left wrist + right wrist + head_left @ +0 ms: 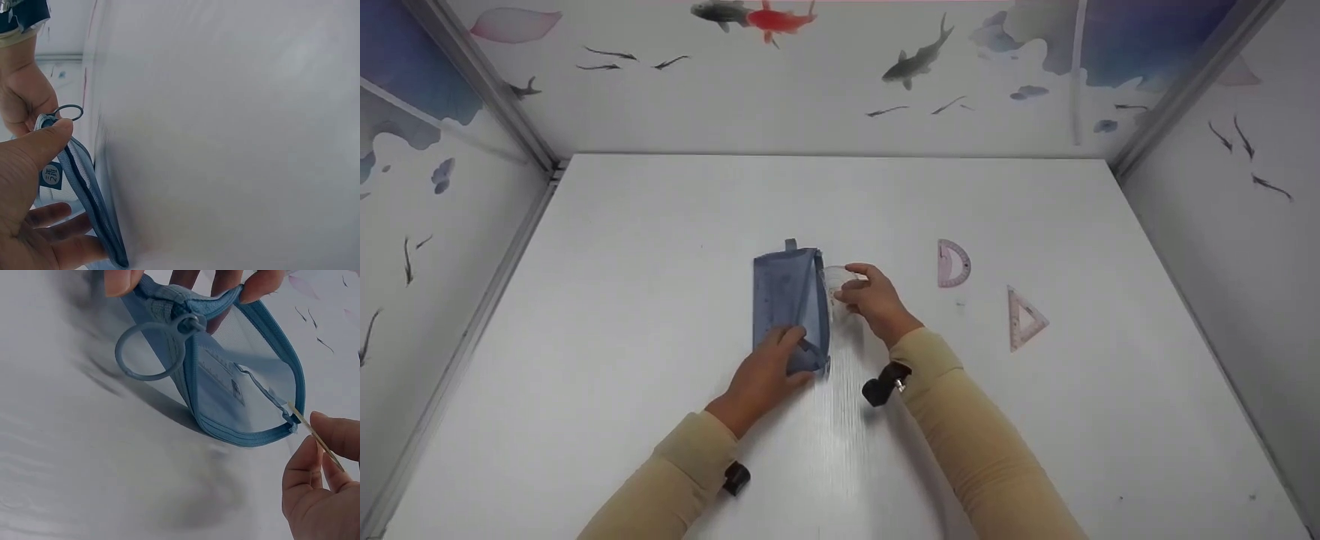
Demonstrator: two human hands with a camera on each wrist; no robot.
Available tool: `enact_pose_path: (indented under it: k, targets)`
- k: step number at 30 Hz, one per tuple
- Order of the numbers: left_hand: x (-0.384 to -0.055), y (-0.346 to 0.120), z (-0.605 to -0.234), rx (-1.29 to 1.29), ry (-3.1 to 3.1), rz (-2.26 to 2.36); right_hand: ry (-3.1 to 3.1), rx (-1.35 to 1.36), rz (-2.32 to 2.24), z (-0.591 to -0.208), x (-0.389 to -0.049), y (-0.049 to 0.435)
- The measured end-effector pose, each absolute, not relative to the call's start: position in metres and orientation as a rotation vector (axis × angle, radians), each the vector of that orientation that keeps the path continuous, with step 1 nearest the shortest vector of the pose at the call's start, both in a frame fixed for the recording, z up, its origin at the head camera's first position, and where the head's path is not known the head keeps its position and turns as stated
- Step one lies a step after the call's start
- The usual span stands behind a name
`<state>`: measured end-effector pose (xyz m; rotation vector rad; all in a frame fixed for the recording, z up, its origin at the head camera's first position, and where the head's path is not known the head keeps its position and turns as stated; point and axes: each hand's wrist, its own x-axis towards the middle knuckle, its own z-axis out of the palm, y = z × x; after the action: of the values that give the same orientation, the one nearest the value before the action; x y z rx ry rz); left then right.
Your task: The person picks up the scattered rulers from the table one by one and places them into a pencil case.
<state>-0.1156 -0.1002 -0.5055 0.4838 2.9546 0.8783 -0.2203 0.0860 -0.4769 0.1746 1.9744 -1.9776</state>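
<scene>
A blue mesh zip pencil case [780, 292] lies upright-lengthwise near the middle of the table, its zipped mouth gaping toward the right. My left hand [765, 379] grips its near end, with the thumb by the zip pull ring [128, 368]. Inside the case a clear ruler [216, 371] with scale marks shows in the right wrist view. My right hand [877, 300] pinches a thin transparent piece with a rounded edge [834, 276] at the mouth. In the right wrist view this piece appears edge-on, its tip at the mouth's rim; its exact kind is unclear.
On the white table [645, 300], to the right, lie a pinkish clear protractor [943, 264] and a triangular set square [1013, 326]. A tiny pale bit [960, 303] sits below the protractor. Printed panels [825, 97] wall the table's back and sides.
</scene>
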Motion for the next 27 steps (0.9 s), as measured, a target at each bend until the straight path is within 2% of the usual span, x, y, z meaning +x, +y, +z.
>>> enact_pose_path:
  k: [27]
  targets:
    - [-0.117,-0.101,-0.504,0.471,2.958,0.906,1.994,0.19,-1.883,-0.478,-0.213,0.057]
